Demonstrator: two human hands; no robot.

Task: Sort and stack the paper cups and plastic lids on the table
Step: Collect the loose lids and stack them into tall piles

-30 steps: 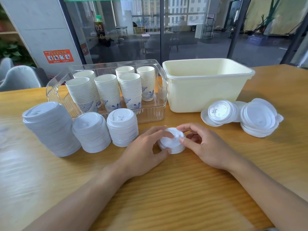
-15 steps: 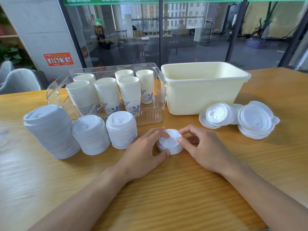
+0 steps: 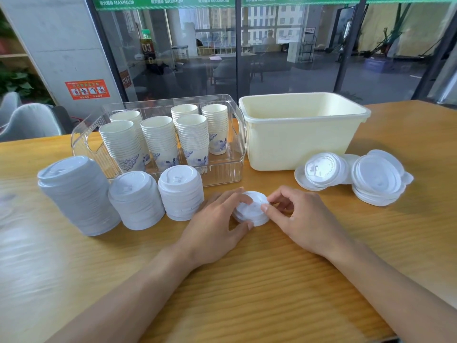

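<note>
A small low stack of white lids [image 3: 252, 210] lies on the wooden table [image 3: 272, 280] in front of me. My left hand [image 3: 217, 224] grips its left side and my right hand [image 3: 299, 216] pinches its right edge. To the left stand three taller lid stacks: a large one [image 3: 76, 194], a middle one [image 3: 136, 200] and a nearer one [image 3: 180, 191]. Several stacks of paper cups [image 3: 158, 139] stand in a clear plastic bin [image 3: 222, 177]. Loose lids lie at the right: one printed lid [image 3: 322, 169] and a flat pile [image 3: 377, 180].
A cream plastic tub [image 3: 301, 144] stands behind the loose lids, beside the clear bin. Glass walls and a grey pillar rise behind the table. Grey chairs show at the far left.
Both hands stay on the small lid stack with only slight finger shifts. The camera view has tilted a little, so everything sits lower in the frame.
</note>
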